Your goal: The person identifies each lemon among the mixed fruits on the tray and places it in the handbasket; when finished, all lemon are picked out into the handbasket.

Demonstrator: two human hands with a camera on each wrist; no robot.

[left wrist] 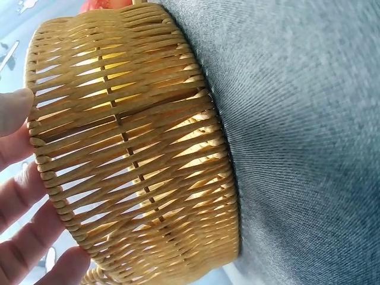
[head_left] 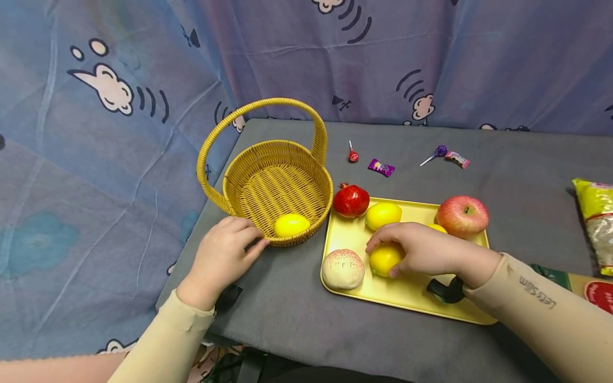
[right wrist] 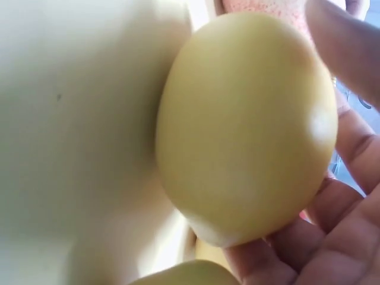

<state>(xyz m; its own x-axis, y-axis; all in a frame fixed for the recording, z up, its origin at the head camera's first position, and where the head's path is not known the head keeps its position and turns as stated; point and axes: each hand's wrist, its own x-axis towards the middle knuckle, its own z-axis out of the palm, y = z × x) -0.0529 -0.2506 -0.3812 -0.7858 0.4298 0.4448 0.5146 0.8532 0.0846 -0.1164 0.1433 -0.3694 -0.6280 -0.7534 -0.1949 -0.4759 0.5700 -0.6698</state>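
Note:
My right hand point(head_left: 426, 252) curls its fingers and thumb round a lemon point(head_left: 385, 259) on a yellow tray point(head_left: 402, 295). In the right wrist view this lemon point(right wrist: 246, 130) fills the middle, close against the tray surface. My left hand point(head_left: 225, 255) holds the near left rim of a yellow wicker basket point(head_left: 282, 186); the left wrist view has the fingers along the rim of the basket point(left wrist: 130, 136). Inside the basket lies one lemon point(head_left: 292, 225). Another lemon point(head_left: 383, 215) sits behind my right hand, and a further yellow fruit point(head_left: 438, 228) is mostly hidden by it.
The tray also bears a pale speckled peach point(head_left: 343, 269), a red pomegranate point(head_left: 351, 201) at its corner and an apple point(head_left: 462, 216). Lollipops point(head_left: 353, 156) and wrapped candies point(head_left: 381, 167) lie behind. A yellow-green bag point(head_left: 596, 223) is at the right; a patterned curtain point(head_left: 383, 64) hangs behind the table.

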